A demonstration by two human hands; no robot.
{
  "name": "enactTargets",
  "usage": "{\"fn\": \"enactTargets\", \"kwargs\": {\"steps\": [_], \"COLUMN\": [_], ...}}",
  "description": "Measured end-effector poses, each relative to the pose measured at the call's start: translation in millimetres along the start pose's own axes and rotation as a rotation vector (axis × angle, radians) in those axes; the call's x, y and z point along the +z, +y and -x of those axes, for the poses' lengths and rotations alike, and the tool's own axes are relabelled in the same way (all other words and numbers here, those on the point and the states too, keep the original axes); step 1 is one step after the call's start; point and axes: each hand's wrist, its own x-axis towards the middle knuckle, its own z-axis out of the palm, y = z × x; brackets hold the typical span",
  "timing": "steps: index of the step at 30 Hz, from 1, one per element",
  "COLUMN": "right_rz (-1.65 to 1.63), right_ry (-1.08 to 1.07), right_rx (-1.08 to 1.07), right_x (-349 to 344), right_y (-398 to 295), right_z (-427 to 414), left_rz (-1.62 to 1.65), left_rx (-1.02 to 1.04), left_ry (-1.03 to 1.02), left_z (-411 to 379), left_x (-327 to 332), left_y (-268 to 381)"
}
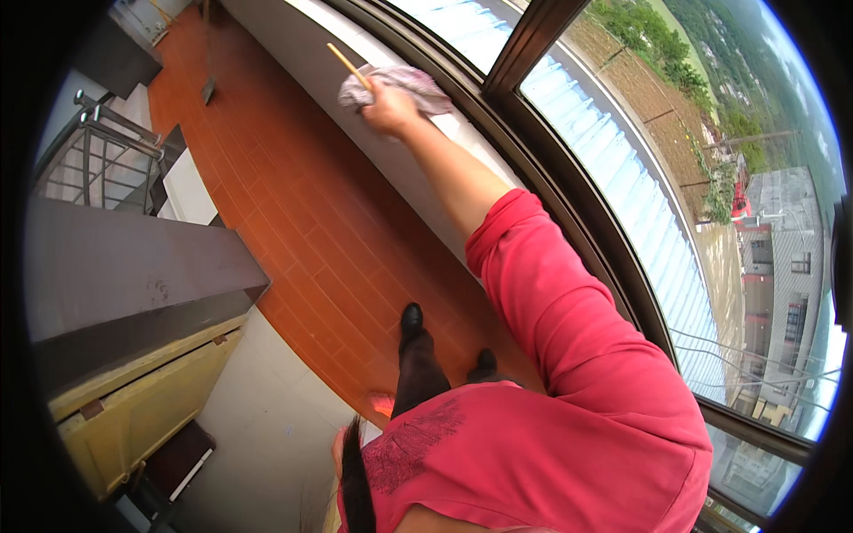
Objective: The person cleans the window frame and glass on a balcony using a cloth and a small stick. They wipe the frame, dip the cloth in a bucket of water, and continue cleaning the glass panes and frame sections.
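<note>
My right hand [390,108] is stretched out over the white window sill [460,130]. It is closed around a thin light wooden stick [348,64] and a crumpled, pale pinkish patterned cloth [406,83]. The cloth lies against the sill beside the dark window frame and hangs partly over its inner edge. Only a sliver of my left hand [338,453] shows low in the picture, beside a dark lock of hair; its fingers are hidden. A bright pink-orange object [382,403], perhaps bristles, shows near it, close to my leg.
Large framed windows [580,133] run along the right. Orange-brown floor tiles [293,200] stretch ahead, with a long-handled tool [209,90] standing farther off. On the left are a metal stair railing [100,143], a grey pillar [140,266] and a yellow wooden cabinet or door [153,400].
</note>
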Motion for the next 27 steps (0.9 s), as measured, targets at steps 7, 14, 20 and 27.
{"fn": "enactTargets", "kwargs": {"steps": [7, 14, 20, 27], "right_rz": [-0.334, -0.745, -0.394, 0.285], "right_ry": [-0.459, -0.2, 0.421, 0.413], "right_rx": [0.086, 0.084, -0.185, 0.418], "right_x": [125.9, 39.7, -93.4, -101.9], "right_y": [-53.8, -37.5, 29.2, 184.6], "right_z": [122.0, 199.7, 252.0, 389.8], "left_rz": [-0.104, -0.309, -0.623, -1.249], "left_rx": [0.069, 0.269, 0.526, 1.456], "left_ry": [0.051, -0.118, -0.459, -0.855], "left_z": [-17.7, 9.2, 79.1, 203.2], "left_x": [-19.2, 106.2, 273.7, 477.4], "left_y": [46.3, 137.1, 150.6, 66.8]}}
